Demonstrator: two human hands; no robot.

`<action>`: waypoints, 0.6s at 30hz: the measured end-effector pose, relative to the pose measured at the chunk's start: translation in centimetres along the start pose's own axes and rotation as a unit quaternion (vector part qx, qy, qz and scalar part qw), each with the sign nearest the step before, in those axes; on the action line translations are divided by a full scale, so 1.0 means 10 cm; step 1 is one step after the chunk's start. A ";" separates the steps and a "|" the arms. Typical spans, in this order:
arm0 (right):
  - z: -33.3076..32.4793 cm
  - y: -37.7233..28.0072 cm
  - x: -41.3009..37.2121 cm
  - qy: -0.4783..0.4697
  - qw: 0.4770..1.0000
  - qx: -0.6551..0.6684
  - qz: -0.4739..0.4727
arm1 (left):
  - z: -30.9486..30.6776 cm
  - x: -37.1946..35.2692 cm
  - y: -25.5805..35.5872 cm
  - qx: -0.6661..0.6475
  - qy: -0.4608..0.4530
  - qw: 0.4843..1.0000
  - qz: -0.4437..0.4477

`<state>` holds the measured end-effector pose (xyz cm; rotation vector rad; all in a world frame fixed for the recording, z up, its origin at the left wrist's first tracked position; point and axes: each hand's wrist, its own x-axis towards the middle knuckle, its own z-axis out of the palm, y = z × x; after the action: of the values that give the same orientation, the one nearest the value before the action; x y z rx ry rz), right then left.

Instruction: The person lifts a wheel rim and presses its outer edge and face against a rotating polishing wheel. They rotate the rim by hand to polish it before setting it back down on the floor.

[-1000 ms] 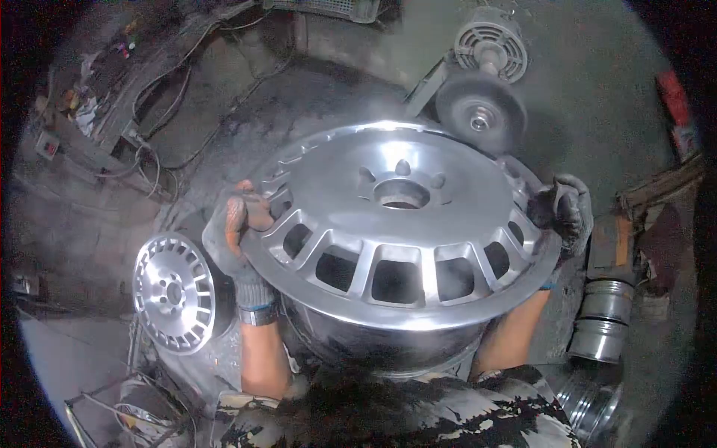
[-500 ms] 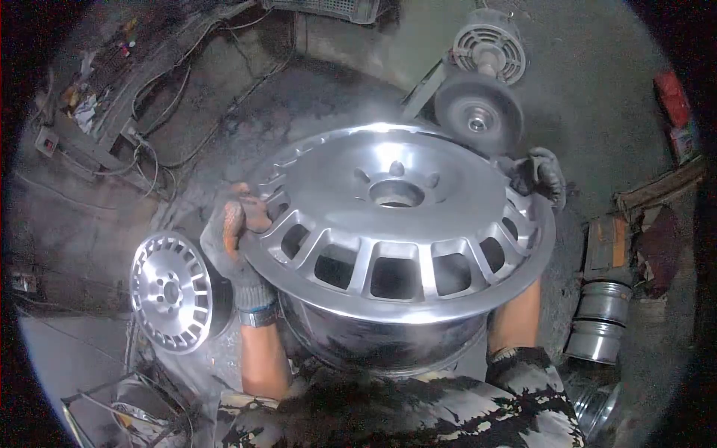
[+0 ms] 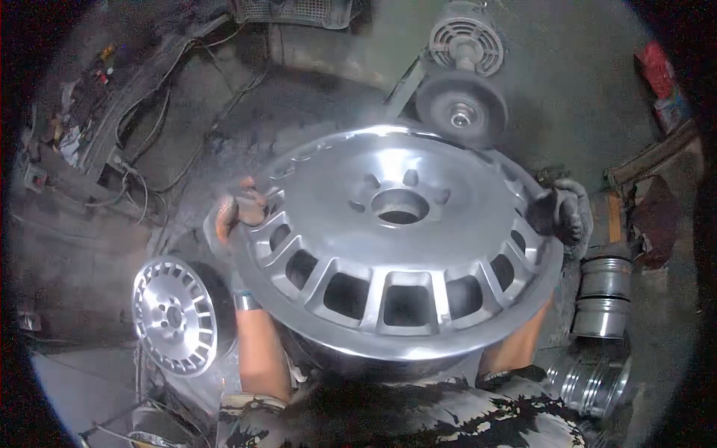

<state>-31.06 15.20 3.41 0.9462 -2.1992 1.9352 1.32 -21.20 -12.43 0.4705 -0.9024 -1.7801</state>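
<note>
A large silvery wheel rim (image 3: 396, 239) with a ring of window-like openings and a round centre hole is held up in front of my body. My left hand (image 3: 240, 210), in a worn glove, grips its left edge, fingers over the rim. On the opposite edge, my right hand (image 3: 562, 213), in a dark and grey glove, is closed around the rim. Just beyond the rim's far edge is a round buffing wheel (image 3: 461, 116), mounted on the shaft of a motor (image 3: 468, 41). The far edge overlaps the buffing wheel's lower part, and contact cannot be made out.
A second rim (image 3: 173, 316) leans at the left. Stacked shiny rims (image 3: 603, 295) and another rim (image 3: 594, 384) are at the right. Cables (image 3: 160, 112) run along the upper left. A grey crate (image 3: 295, 11) is at the top, and a red bag (image 3: 655, 69) at upper right.
The held rim has tilted and turned, its near edge lower in view, and both hands have moved with it, still gripping. The view has shifted slightly.
</note>
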 end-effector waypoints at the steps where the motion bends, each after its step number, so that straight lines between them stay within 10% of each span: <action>1: 0.03 -0.01 0.00 0.017 1.000 -0.010 -0.002 | -0.01 -0.02 -0.01 0.009 -0.007 1.000 0.018; 6: 0.18 -0.09 0.01 0.007 0.997 0.053 0.048 | -0.03 -0.13 0.07 -0.121 -0.002 0.993 -0.009; 13: 0.35 0.28 0.25 0.017 0.998 0.061 -0.029 | 0.11 -0.14 0.23 0.169 -0.008 0.973 0.158; 18: 0.41 0.37 0.38 -0.033 0.989 0.145 -0.004 | 0.09 -0.03 0.20 0.149 -0.025 0.966 0.208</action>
<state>-34.46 10.00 0.95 1.0651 -1.9745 2.2953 2.08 -20.95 -10.35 0.3909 -1.2161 -1.2839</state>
